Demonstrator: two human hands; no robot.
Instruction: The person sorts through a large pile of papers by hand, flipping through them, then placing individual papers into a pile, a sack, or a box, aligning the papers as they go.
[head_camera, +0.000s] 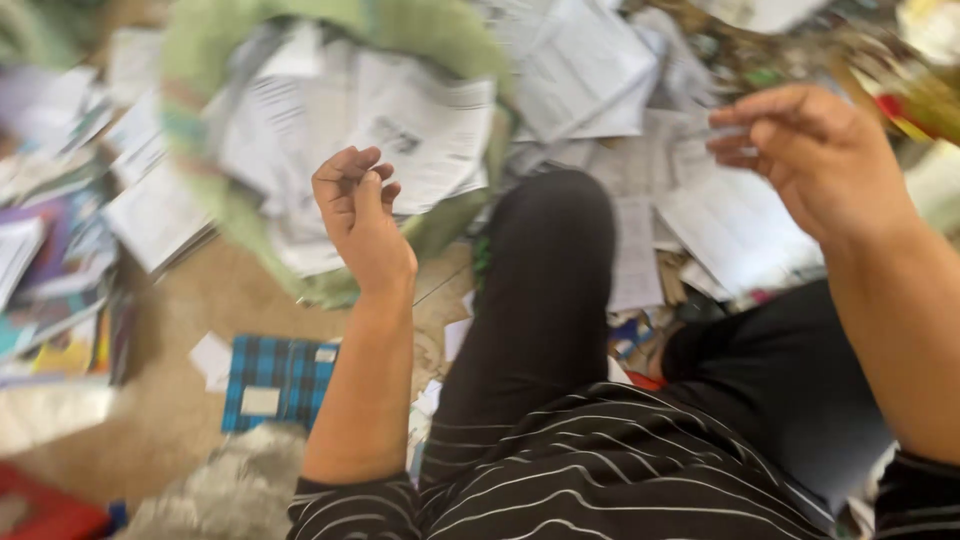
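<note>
My left hand (355, 215) is curled shut, empty, above the paper-filled sack (300, 150). My right hand (815, 160) pinches what seems a blurred sheet (725, 135); a loose pinch could drop it.

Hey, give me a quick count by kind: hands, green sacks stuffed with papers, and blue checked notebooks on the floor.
Hands: 2, the left hand and the right hand, both raised
Green sack of papers: 1
Blue checked notebook: 1
Total: 4
The loose sheets are too blurred to count.
</note>
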